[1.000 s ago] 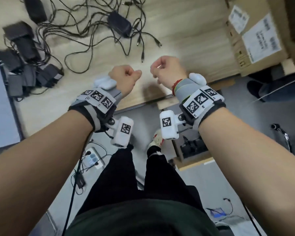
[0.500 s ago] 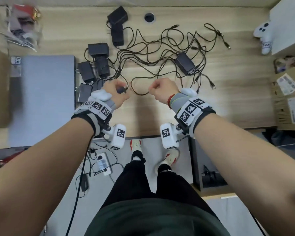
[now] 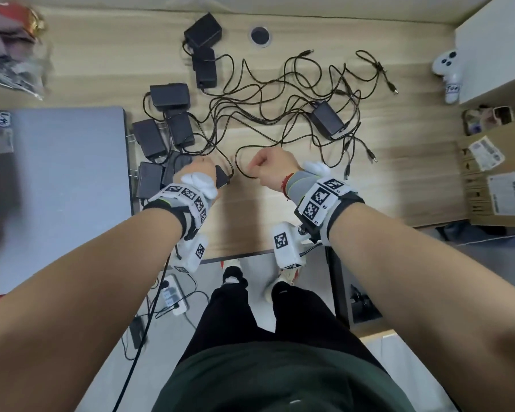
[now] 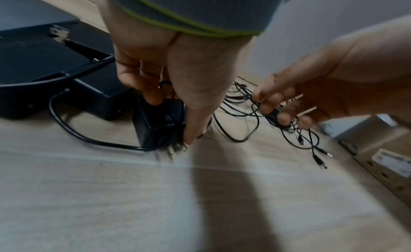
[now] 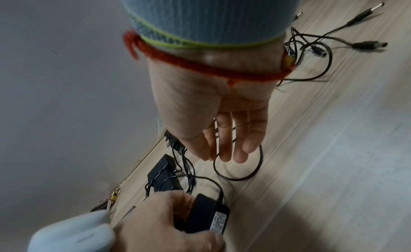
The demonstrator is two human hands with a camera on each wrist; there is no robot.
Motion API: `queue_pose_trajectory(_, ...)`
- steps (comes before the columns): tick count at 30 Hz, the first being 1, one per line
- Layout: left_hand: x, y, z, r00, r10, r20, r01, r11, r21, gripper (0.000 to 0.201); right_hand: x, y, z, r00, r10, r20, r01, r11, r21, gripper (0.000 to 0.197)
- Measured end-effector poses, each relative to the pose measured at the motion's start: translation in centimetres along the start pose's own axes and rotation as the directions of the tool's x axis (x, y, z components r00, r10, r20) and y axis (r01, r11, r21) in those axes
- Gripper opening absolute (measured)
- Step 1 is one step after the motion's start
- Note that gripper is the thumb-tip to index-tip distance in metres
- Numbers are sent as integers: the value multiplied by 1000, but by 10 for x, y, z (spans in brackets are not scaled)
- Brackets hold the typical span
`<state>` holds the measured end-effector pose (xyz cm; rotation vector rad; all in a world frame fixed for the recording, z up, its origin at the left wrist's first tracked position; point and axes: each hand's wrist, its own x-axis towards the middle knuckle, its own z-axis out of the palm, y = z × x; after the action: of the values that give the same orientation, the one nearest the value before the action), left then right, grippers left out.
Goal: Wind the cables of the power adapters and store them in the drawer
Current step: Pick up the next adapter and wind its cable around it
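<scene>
Several black power adapters lie on the wooden desk with their thin cables tangled across the middle. My left hand grips one adapter at the near end of the pile, fingers on top and thumb on its side, prongs toward me. Its labelled side shows in the right wrist view. My right hand sits just right of it and pinches a loop of cable between thumb and fingers. Another adapter lies alone further right.
A closed grey laptop lies left of the pile. Cardboard boxes, a white controller and a white cabinet stand at the right. Under the desk's front right is an open drawer; a power strip lies on the floor.
Both hands, empty fists at the desk's front edge a second ago, have moved forward. The left has taken hold of an adapter and the right has reached the cable loop.
</scene>
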<state>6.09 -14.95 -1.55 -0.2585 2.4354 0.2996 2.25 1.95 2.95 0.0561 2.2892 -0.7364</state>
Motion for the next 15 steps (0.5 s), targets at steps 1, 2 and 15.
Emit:
queue_pose_trajectory(1, -2, 3, -3, 1000, 11, 16, -11, 999, 30, 40, -1, 2, -4, 1000, 7, -2, -7, 1000, 2, 11)
queue_pose_trajectory(2, -3, 6, -7, 999, 14, 38, -16, 999, 50, 35, -2, 4, -8, 1000, 5, -2, -5, 1000, 0, 12)
queue_pose_trajectory(15, -71, 81, -106, 926, 232, -298, -329, 883, -334, 45, -36, 11, -92, 901, -422, -103, 431, 897, 101, 77)
